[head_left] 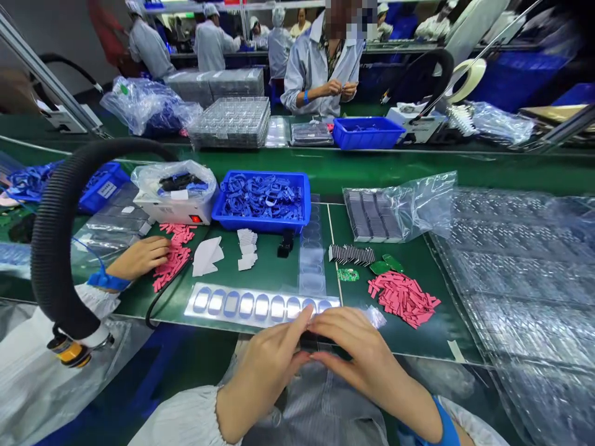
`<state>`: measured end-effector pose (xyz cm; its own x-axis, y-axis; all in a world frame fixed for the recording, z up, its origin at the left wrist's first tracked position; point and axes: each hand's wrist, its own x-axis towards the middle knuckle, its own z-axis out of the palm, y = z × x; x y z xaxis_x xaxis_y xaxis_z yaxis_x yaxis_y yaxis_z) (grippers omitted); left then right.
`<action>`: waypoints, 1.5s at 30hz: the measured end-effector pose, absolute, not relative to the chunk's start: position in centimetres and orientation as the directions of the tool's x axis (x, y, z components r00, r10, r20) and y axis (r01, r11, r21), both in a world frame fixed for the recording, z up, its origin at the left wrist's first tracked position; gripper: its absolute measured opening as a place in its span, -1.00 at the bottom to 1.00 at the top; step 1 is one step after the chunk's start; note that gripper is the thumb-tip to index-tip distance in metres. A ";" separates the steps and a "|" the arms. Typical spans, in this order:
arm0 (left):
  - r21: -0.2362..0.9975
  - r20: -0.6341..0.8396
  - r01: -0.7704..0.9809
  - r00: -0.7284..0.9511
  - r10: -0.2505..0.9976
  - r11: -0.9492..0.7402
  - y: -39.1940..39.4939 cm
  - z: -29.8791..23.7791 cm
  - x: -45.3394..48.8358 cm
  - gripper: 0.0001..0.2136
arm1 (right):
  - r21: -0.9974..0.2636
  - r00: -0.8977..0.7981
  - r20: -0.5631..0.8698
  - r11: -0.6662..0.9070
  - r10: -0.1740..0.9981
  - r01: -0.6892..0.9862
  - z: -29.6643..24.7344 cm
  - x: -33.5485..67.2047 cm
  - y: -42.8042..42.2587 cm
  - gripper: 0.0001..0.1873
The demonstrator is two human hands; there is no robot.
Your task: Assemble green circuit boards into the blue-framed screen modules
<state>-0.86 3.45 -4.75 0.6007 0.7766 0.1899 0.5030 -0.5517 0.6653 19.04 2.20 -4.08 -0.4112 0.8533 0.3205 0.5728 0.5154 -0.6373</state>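
My left hand [267, 365] and my right hand [367, 359] sit close together at the front edge of the green bench mat [409, 337], fingertips meeting. Whatever they may hold is hidden by the fingers. Just above them lies a clear film strip with oval windows [255, 306], its right end under or touching my left fingertips. A pile of pink foam strips [403, 298] lies to the right, near a row of black comb-like parts [352, 254] and a small green circuit board [348, 275].
A co-worker's hand [139, 259] with a blue wristband rests by more pink strips [173, 263]. A black corrugated hose [58, 248] arches on the left. A blue tray of blue parts [260, 201] stands ahead. Bagged clear trays [515, 279] cover the right side.
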 end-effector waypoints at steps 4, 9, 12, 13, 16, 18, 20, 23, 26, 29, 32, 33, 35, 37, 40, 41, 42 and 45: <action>0.630 0.187 0.549 0.579 0.794 -0.549 6.9 -4.4 -1.3 -0.24 | -0.782 -0.130 0.346 0.362 0.929 0.507 -6.9 20.8 3.0 -0.80; 0.404 0.269 0.733 0.477 0.837 -0.547 16.8 -2.3 -1.9 -0.72 | -0.896 0.256 0.291 0.169 0.922 0.412 -11.4 23.0 4.0 -0.76; 0.334 0.278 0.793 0.434 0.857 -0.510 22.9 -1.5 -1.3 -0.77 | -0.930 0.311 0.273 0.167 0.910 0.328 -12.4 23.4 4.1 -0.77; 0.319 0.274 0.807 0.424 0.863 -0.497 24.5 -1.5 -0.9 -0.79 | -0.936 0.314 0.265 0.164 0.912 0.312 -12.4 23.4 4.1 -0.77; 0.302 0.253 0.830 0.404 0.879 -0.469 27.8 -2.1 0.6 -0.81 | -0.946 0.315 0.236 0.144 0.919 0.291 -12.2 23.3 4.0 -0.77; 0.316 0.232 0.832 0.398 0.888 -0.455 29.0 -2.7 1.5 -0.80 | -0.948 0.307 0.231 0.142 0.923 0.287 -12.1 23.3 4.0 -0.77; 0.354 0.213 0.827 0.383 0.899 -0.437 29.8 -3.3 2.0 -0.80 | -0.947 0.300 0.231 0.145 0.926 0.285 -12.1 23.2 4.0 -0.78; 0.459 0.193 0.797 0.343 0.919 -0.393 30.4 -3.7 2.0 -0.82 | -0.950 0.300 0.225 0.140 0.927 0.279 -12.2 23.2 4.0 -0.77; 0.614 0.187 0.716 0.278 0.942 -0.333 30.5 -3.1 1.6 -0.85 | -0.956 0.301 0.211 0.133 0.930 0.260 -12.3 23.2 3.9 -0.78; 0.796 0.154 0.551 0.212 0.965 -0.249 30.0 -1.5 1.4 -0.79 | -0.960 0.299 0.202 0.128 0.933 0.247 -12.4 23.3 3.9 -0.78; 0.942 0.049 0.309 0.264 0.963 -0.132 27.9 0.4 1.7 -0.64 | -0.962 0.298 0.201 0.131 0.933 0.240 -12.4 23.3 3.8 -0.78; 0.970 0.012 0.229 0.308 0.951 -0.086 26.7 0.9 1.8 -0.59 | -0.962 0.297 0.201 0.131 0.933 0.239 -12.4 23.3 3.8 -0.78; 0.995 -0.046 0.102 0.383 0.923 0.007 23.9 1.6 1.8 -0.57 | -0.962 0.297 0.199 0.129 0.934 0.239 -12.3 23.3 3.8 -0.78; 0.994 -0.100 0.000 0.429 0.898 0.111 20.8 1.9 1.7 -0.60 | -0.963 0.294 0.193 0.122 0.936 0.242 -12.3 23.3 3.8 -0.76; 0.882 -0.249 -0.237 0.498 0.831 0.406 16.5 1.5 1.2 -0.72 | -0.960 0.292 0.186 0.110 0.938 0.256 -12.4 23.3 3.8 -0.75; 0.826 -0.288 -0.290 0.519 0.805 0.483 15.2 1.3 1.0 -0.76 | -0.959 0.291 0.185 0.107 0.939 0.263 -12.5 23.4 3.8 -0.75; 0.780 -0.321 -0.319 0.536 0.781 0.539 14.1 1.0 0.8 -0.78 | -0.957 0.290 0.185 0.105 0.939 0.271 -12.6 23.4 3.8 -0.75; 0.721 -0.383 -0.328 0.544 0.746 0.610 11.3 -0.1 0.1 -0.78 | -0.948 0.312 0.204 0.108 0.928 0.300 -12.8 23.6 3.5 -0.75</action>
